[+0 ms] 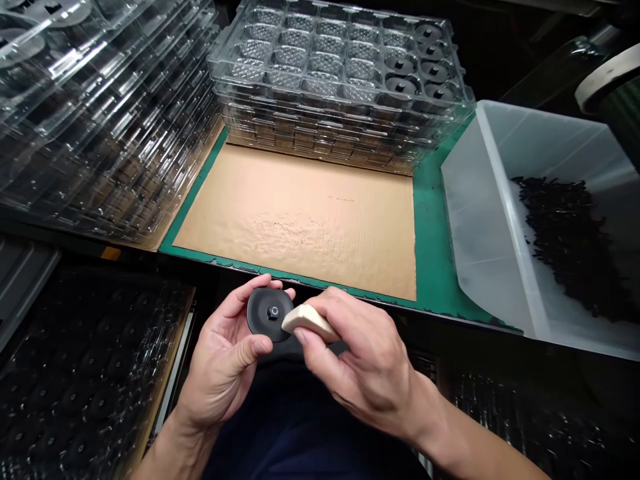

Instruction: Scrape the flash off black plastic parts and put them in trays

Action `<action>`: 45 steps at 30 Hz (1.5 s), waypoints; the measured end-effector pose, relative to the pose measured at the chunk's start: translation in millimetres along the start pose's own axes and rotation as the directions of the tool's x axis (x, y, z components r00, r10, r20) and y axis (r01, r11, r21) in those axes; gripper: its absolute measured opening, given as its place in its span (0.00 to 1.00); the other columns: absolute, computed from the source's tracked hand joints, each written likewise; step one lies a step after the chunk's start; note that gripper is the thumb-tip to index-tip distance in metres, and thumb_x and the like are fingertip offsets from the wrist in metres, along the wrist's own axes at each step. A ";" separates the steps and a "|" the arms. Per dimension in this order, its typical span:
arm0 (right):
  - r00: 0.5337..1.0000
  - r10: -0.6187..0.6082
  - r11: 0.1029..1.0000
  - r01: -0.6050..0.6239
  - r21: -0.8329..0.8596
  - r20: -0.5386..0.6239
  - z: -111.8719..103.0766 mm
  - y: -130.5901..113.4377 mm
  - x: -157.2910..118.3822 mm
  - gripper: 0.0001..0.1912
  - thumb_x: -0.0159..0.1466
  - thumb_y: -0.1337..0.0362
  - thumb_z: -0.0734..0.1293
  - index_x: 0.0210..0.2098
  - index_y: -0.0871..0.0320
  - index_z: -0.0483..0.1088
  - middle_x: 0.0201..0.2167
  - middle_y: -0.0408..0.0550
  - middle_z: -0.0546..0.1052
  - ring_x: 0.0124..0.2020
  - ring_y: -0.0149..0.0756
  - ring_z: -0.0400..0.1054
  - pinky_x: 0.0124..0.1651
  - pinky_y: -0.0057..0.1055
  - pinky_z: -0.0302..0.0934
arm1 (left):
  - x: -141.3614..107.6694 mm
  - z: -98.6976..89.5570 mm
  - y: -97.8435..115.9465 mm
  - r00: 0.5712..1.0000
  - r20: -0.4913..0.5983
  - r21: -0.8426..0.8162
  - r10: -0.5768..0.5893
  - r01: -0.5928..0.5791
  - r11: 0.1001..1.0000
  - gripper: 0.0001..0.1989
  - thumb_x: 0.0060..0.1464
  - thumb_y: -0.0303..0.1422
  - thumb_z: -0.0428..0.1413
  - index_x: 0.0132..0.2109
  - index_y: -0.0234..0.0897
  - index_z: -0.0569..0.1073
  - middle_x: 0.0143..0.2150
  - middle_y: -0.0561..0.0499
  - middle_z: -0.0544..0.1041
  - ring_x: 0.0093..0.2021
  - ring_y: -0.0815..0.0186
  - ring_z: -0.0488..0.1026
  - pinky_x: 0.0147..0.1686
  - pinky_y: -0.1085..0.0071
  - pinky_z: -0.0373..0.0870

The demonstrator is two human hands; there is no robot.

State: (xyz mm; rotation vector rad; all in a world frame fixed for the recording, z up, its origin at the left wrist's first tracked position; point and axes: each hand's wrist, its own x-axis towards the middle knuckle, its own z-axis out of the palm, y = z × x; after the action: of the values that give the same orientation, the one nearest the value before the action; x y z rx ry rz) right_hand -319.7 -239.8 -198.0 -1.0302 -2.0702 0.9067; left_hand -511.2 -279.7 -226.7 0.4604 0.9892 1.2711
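Observation:
My left hand (220, 357) grips a round black disc (260, 323) by its rim, the flat face turned up toward me. A small hub with a metal centre stands in the middle of the disc. In my right hand (365, 357) is a cream-coloured block (310, 321) with rounded edges, pinched between thumb and fingers. One end of the block meets the disc's right edge or lies just over it; I cannot tell if they touch. Both hands are in front of the bench edge, above my lap.
A cardboard sheet (310, 220) lies on the green bench mat (433, 233). Behind it stand stacked clear trays (320, 87), with black round parts in the right-hand pockets. More trays (100, 120) rise at left. A translucent bin (470, 200) holds small black pieces (570, 240). Black discs (75, 393) fill a tray lower left.

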 end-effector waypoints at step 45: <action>0.996 0.070 0.997 -0.067 -0.043 0.056 7.9 16.6 0.7 0.08 0.71 0.67 0.63 0.34 0.58 0.68 0.29 0.42 0.67 0.29 0.31 0.60 0.35 0.32 0.53 | 0.9 -3.1 -3.2 0.963 -0.144 -0.077 -0.230 0.221 0.972 0.23 0.57 0.43 0.69 0.56 0.37 0.83 0.43 0.44 0.85 0.37 0.60 0.81 0.35 0.67 0.85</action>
State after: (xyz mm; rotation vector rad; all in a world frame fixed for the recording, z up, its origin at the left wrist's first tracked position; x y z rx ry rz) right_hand -319.6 -234.1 -215.5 -1.1150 -2.1207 0.9416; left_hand -512.0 -280.5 -231.1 0.1989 1.0954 1.1378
